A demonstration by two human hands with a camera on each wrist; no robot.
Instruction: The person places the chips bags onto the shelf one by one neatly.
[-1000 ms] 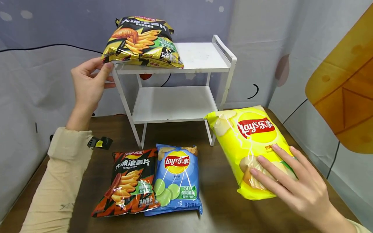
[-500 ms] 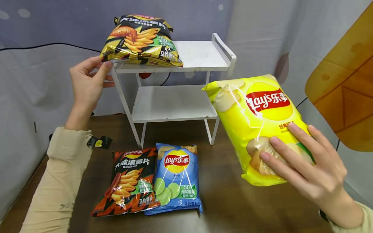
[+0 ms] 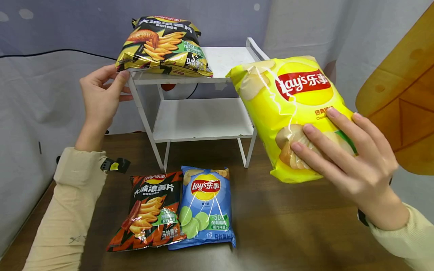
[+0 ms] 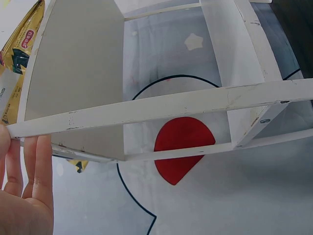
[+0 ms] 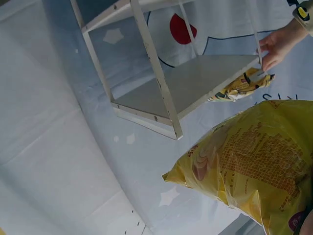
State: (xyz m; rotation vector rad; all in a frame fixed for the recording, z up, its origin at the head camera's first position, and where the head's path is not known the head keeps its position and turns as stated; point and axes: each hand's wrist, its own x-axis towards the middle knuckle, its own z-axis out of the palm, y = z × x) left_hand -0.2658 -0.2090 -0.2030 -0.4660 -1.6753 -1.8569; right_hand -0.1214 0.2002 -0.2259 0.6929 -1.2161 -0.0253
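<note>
My left hand (image 3: 101, 92) pinches the top left corner of a white two-tier shelf rack (image 3: 203, 119); in the left wrist view its thumb and fingers lie on either side of the frame (image 4: 146, 110). On the top tier, beside that hand, lies a black and gold bag of potato chips (image 3: 162, 47). My right hand (image 3: 356, 154) grips a yellow bag of potato chips (image 3: 271, 101) by its lower right part, fingers across the front, thumb hidden behind. The bag is raised and tilted, overlapping the rack's right side in the head view. Its printed back (image 5: 259, 161) shows in the right wrist view.
A black and red chip bag (image 3: 152, 210) and a blue chip bag (image 3: 205, 207) lie side by side on the brown table (image 3: 288, 226) before the rack. Patterned cloth (image 3: 298, 26) hangs behind. A raised rail (image 3: 255, 49) edges the top tier's right side.
My right hand has lifted the yellow chip bag from low over the table up to about the rack's top tier, swinging slightly right and then back left. My left hand stays at the corner.
</note>
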